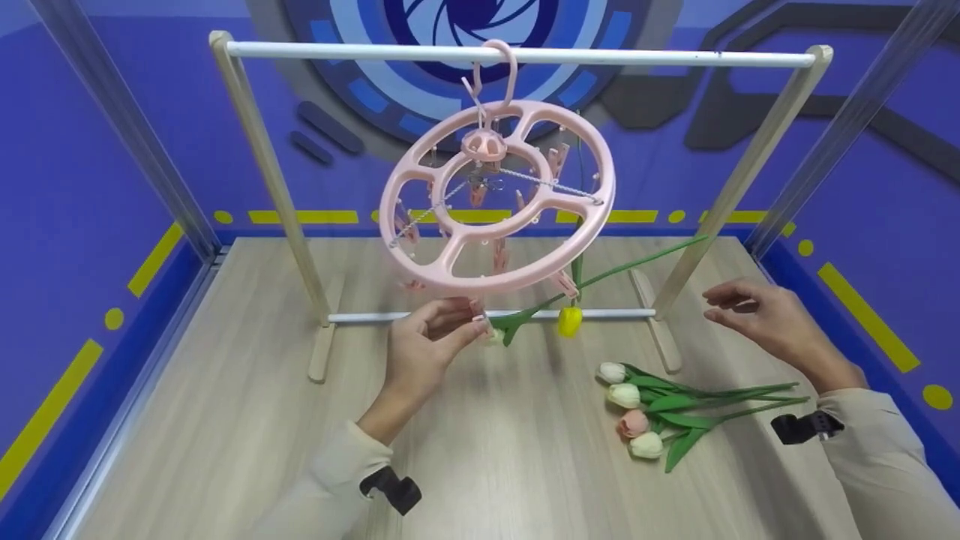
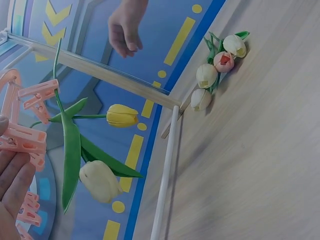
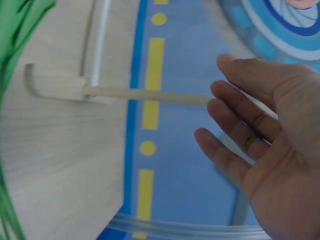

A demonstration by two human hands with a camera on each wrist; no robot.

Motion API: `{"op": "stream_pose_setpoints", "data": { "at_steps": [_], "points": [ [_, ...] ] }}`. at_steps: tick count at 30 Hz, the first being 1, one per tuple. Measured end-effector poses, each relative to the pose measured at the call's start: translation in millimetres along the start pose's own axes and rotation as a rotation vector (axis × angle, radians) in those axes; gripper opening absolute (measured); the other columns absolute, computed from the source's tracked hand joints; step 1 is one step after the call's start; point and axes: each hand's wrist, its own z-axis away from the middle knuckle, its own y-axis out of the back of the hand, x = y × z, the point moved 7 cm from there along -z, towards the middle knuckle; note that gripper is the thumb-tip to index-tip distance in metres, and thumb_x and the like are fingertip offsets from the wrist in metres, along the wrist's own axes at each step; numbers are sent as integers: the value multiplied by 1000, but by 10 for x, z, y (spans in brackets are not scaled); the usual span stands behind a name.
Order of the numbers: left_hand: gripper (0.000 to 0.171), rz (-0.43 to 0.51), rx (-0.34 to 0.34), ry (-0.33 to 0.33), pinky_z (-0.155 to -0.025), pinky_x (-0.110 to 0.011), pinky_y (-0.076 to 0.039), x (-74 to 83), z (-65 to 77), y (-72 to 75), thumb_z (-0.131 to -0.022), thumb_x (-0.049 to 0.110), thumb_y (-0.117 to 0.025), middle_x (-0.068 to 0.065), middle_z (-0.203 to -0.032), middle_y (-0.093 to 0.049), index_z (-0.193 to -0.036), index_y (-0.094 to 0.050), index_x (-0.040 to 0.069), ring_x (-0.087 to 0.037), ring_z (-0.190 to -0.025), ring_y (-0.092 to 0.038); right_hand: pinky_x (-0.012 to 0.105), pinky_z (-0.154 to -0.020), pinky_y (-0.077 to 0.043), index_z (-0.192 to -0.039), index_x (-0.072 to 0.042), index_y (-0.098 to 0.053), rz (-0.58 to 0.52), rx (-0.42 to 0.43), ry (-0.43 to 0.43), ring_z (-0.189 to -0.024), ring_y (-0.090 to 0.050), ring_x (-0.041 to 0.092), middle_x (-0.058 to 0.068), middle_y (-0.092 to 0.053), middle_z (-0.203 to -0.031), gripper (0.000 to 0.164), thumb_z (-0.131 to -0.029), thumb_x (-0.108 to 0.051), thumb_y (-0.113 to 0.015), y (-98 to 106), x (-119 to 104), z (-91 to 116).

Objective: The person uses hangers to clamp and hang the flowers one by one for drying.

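Note:
My left hand (image 1: 424,345) pinches a pink clothespin (image 2: 22,139) below the near rim of a pink round drying hanger (image 1: 480,285). A white tulip (image 2: 100,181) hangs beside that hand, its green stem slanting up to the right past another pink clothespin (image 1: 566,283). A yellow tulip (image 1: 570,321) hangs head-down a little further right. My right hand (image 1: 765,319) is in the air on the right, fingers loosely bent with nothing between them, as the right wrist view also shows.
The hanger hooks over the white top bar (image 1: 645,55) of a wooden-legged rack (image 1: 274,172). Several white tulips (image 1: 624,395) and a pink tulip (image 1: 634,424) lie on the wooden table (image 1: 480,457) at the right. More clothespins (image 1: 500,255) dangle from the hanger.

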Motion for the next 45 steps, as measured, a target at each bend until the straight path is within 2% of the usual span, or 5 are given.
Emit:
{"op": "stream_pose_setpoints", "data": {
  "at_steps": [17,30,34,40,45],
  "points": [
    [33,-36,12,-7,-93,-33,-61,-3,-1,21,-90,14,-88,0,-110,-80,-119,-76,5,-15,-104,-76,23,-77,-58,-103,-8,-80,-12,-206,-50,-86,-69,9,1,-76,-97,7,-96,-8,-79,-448,511,286],
    [34,-38,10,14,-95,-33,-61,-24,10,26,-90,15,-88,-1,-111,-80,-120,-76,5,-14,-106,-75,26,-71,-57,-99,-6,-80,-23,-320,-102,-84,-66,10,-3,-75,-92,7,-94,-10,-81,-725,731,519],
    [34,-34,9,1,-94,-33,-61,-24,8,26,-90,13,-88,-2,-110,-80,-120,-76,4,-15,-105,-76,28,-72,-57,-96,-8,-80,8,-332,-81,-84,-66,11,-3,-74,-91,6,-91,-7,-84,-790,756,557],
    [33,-9,3,0,-91,-34,-62,-19,-1,22,-89,11,-88,-3,-107,-80,-118,-76,3,-17,-103,-77,29,-72,-57,-94,-8,-80,0,-342,-71,-84,-67,10,6,-75,-90,9,-88,-3,-82,-828,818,609],
    [33,-11,7,-3,-92,-34,-62,-17,0,24,-89,11,-88,-3,-108,-80,-118,-76,3,-17,-103,-76,29,-71,-57,-92,-8,-79,19,-333,-52,-83,-65,10,4,-74,-91,10,-86,-1,-83,-839,826,619]
  ]
}}
